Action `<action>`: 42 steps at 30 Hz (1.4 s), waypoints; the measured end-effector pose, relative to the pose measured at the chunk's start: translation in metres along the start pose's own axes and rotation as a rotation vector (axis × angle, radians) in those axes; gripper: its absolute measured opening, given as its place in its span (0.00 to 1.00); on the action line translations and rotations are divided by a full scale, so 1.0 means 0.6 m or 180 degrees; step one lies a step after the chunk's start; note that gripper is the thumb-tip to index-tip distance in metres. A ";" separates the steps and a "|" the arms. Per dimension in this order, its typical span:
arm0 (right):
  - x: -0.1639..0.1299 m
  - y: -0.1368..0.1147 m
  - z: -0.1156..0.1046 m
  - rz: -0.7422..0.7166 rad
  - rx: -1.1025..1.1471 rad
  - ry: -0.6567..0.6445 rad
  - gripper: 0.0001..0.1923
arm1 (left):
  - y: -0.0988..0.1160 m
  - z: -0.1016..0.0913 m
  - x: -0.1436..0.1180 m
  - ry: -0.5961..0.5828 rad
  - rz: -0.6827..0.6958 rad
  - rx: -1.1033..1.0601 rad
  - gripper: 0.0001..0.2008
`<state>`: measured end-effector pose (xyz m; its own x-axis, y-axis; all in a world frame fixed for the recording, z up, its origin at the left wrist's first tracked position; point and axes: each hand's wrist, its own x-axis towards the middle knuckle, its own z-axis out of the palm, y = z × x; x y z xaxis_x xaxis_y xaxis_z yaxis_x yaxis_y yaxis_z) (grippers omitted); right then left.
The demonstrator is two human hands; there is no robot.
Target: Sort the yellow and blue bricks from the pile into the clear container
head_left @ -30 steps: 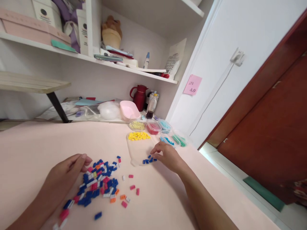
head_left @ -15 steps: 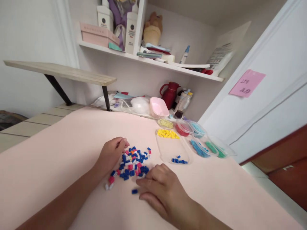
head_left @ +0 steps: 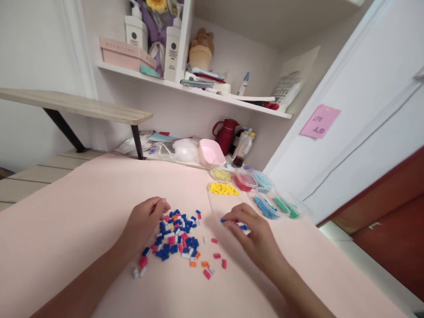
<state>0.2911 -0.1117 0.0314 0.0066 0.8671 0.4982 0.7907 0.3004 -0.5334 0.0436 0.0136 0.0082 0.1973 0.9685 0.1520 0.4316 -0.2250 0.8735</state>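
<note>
A pile of small toy building bricks, mostly dark blue with pink, white and orange ones, lies on the pink-covered table. My left hand rests at the pile's left edge, its fingers curled in; whatever they may hold is hidden. Over the near end of a clear tray, my right hand pinches a dark blue brick between thumb and forefinger. Yellow bricks fill the tray's far end. More blue bricks show partly behind my right fingers. Several loose pink bricks are scattered right of the pile.
Lidded clear containers of red, blue and green pieces stand behind and right of the tray. A pink bowl and a red jug are at the back, beneath a wall shelf. A raised wooden board is at left.
My right hand has gone from the pile's near right side to over the tray, carrying a blue brick. Loose pink, orange and white bricks now show where it was. The left hand stays by the pile.
</note>
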 end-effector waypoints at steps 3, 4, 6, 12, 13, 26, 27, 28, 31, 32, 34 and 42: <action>0.009 0.050 -0.043 0.0566 -0.0411 0.0290 0.07 | -0.001 0.000 0.002 -0.0012 -0.0021 0.0025 0.17; 0.010 0.063 -0.051 0.0692 -0.0567 0.0277 0.07 | -0.002 0.000 0.003 -0.0013 -0.0026 0.0045 0.17; 0.010 0.080 -0.057 0.0823 -0.0830 0.0165 0.07 | -0.006 0.000 0.006 -0.0015 -0.0052 0.0107 0.18; 0.007 0.060 -0.039 0.0561 -0.0570 0.0147 0.10 | -0.010 0.002 0.013 -0.0021 -0.0132 0.0148 0.19; 0.006 0.049 -0.034 0.0477 -0.0423 0.0139 0.10 | -0.010 0.002 0.013 -0.0016 -0.0109 0.0144 0.18; -0.015 -0.014 0.049 -0.0590 -0.0290 -0.0720 0.18 | 0.001 0.002 0.005 0.0029 -0.0047 0.0037 0.16; -0.015 -0.012 0.053 -0.0548 -0.0336 -0.0709 0.18 | 0.001 0.003 0.005 0.0028 -0.0037 0.0027 0.16; -0.015 -0.012 0.057 -0.0529 -0.0379 -0.0713 0.18 | 0.000 0.003 0.005 0.0025 -0.0028 0.0017 0.16; -0.014 -0.015 0.067 -0.0577 -0.0467 -0.0818 0.18 | -0.001 0.004 0.005 0.0020 -0.0011 -0.0005 0.16; -0.014 -0.017 0.070 -0.0604 -0.0478 -0.0874 0.19 | -0.002 0.004 0.005 0.0019 -0.0008 -0.0011 0.16; -0.013 -0.020 0.076 -0.0622 -0.0478 -0.0973 0.19 | -0.002 0.004 0.003 0.0006 -0.0002 -0.0025 0.16; -0.007 -0.021 0.079 -0.0424 -0.0305 -0.1042 0.14 | -0.001 0.002 0.001 -0.0002 -0.0017 -0.0043 0.17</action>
<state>0.2521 -0.1001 0.0037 -0.2844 0.9087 0.3055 0.8254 0.3942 -0.4043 0.0447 0.0139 0.0072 0.1955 0.9696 0.1471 0.4208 -0.2184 0.8805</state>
